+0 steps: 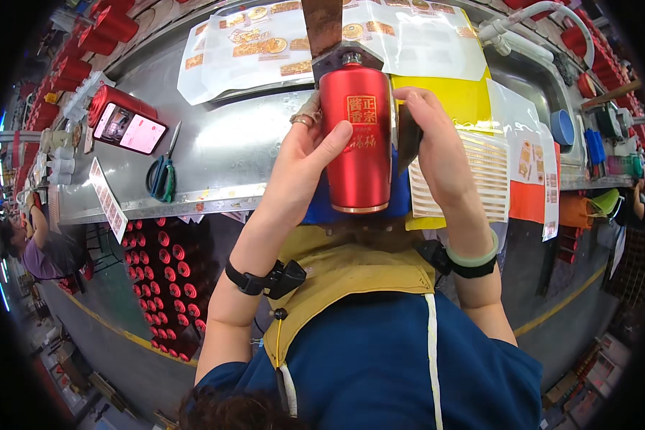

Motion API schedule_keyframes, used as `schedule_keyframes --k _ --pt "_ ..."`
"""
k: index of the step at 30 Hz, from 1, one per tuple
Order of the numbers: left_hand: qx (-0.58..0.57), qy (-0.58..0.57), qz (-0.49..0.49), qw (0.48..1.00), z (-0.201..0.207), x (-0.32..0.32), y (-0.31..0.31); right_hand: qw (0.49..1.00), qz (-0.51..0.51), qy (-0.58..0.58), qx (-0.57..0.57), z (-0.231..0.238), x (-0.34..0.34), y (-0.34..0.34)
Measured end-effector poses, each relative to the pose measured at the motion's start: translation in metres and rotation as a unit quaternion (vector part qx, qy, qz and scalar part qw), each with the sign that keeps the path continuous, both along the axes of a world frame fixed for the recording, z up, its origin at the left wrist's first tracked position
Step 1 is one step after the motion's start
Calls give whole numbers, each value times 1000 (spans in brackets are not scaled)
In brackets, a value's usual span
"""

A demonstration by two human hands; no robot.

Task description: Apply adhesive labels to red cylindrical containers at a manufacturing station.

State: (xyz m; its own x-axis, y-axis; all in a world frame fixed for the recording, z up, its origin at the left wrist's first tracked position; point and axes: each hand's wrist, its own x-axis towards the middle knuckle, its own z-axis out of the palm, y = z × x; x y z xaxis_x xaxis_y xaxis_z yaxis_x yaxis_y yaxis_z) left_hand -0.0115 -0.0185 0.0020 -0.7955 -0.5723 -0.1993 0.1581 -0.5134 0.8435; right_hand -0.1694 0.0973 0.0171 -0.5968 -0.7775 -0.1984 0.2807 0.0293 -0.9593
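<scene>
A glossy red bottle point(355, 161) with gold markings lies in front of me, its neck set in a rusty metal bracket point(328, 36). My left hand point(304, 143) is closed round the bottle's left side, thumb across its front; a finger carries a wrapping and a ring. On the other side, my right hand point(441, 136) is bent with its fingertips near the bottle's upper right edge. A dark flat piece point(409, 136) shows between that palm and the bottle, seemingly held there; its kind is unclear. Blue material point(401, 193) lies under the bottle.
Sheets of gold stickers point(229, 57) lie at the back; a gold-striped sheet point(466, 175) and a yellow sheet point(448, 100) are at right. To the left are scissors point(163, 172), a phone point(129, 129) and a red container point(115, 100). Red bottles point(168, 272) stand below.
</scene>
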Motion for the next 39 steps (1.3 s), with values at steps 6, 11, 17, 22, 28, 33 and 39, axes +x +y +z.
schedule_keyframes --k 6,11,17,22,28,33,39 --pt "-41 -24 3 999 -3 2 4 991 39 127 -32 16 21 34" --pt "-44 -17 0 999 -3 3 3 973 34 226 18 4 41 40" --pt "-44 -28 2 999 -3 4 4 963 30 266 25 1 40 39" --pt "-48 -40 1 998 -1 5 4 965 22 260 11 0 41 38" --pt "-23 -21 12 999 -4 4 1 942 23 332 35 8 42 36" --pt "-35 -10 15 999 -3 4 0 931 24 362 51 14 44 35" --pt "-37 -5 25 999 -3 4 -1 935 20 353 28 10 44 34"
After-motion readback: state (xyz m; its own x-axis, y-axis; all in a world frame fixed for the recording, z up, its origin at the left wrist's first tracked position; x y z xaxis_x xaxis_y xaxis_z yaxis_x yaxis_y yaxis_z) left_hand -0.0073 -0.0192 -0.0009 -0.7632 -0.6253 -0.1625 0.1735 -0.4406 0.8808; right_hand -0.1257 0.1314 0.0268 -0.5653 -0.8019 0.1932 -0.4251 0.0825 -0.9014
